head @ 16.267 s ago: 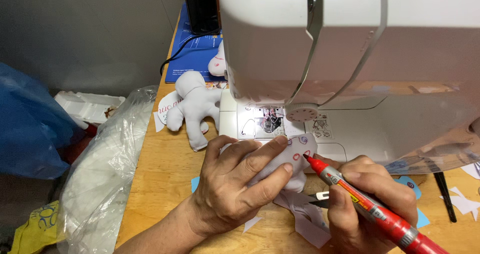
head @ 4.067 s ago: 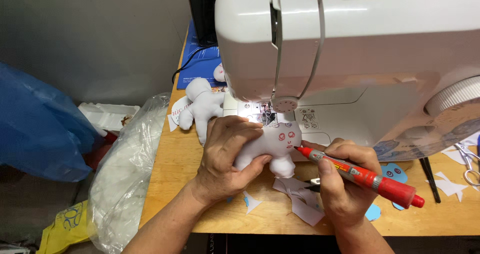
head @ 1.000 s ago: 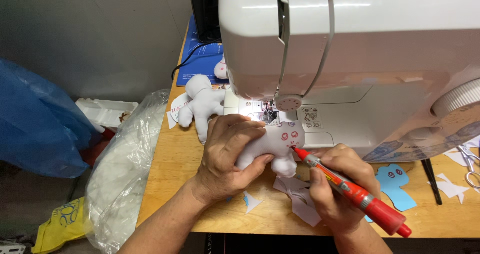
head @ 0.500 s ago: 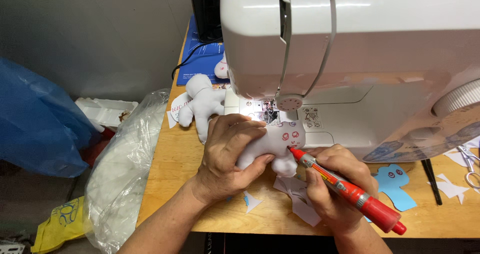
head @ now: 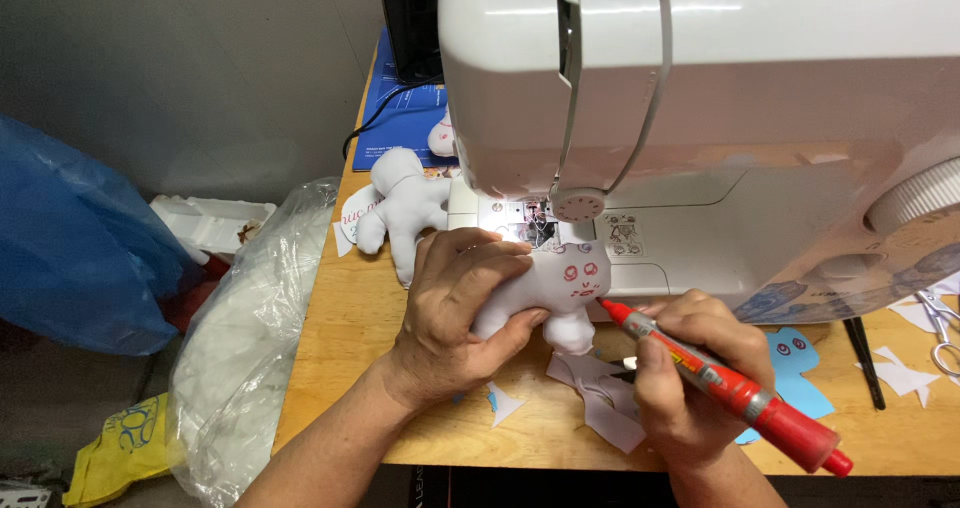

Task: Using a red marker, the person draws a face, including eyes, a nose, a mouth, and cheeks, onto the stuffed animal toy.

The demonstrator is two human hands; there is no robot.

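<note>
My left hand (head: 455,313) is wrapped around the body of a small white stuffed fabric doll (head: 560,286), thumb underneath, fingers closed over the top, pressing it against the bed of the large white sewing machine (head: 700,88). The doll's face is turned toward me and carries red drawn marks: two eyes and a mouth. My right hand (head: 690,378) is closed around one red marker pen (head: 725,390), held like a pencil, its tip just beside the doll's face, at the lower edge.

I count two stuffed dolls in all: the one in my grip, and a second plain white stuffed doll (head: 400,208) lying on the light wooden tabletop (head: 350,328), left of the machine, near my left hand but apart from it.

One blue paper cutout with drawn eyes (head: 795,353) lies just right of my right hand. White paper scraps (head: 600,403) sit under both hands; several, not countable exactly. One pair of scissors (head: 940,318) shows at the right edge. Off the table's left side hang one clear plastic bag (head: 250,358) and one blue plastic bag (head: 70,258).
</note>
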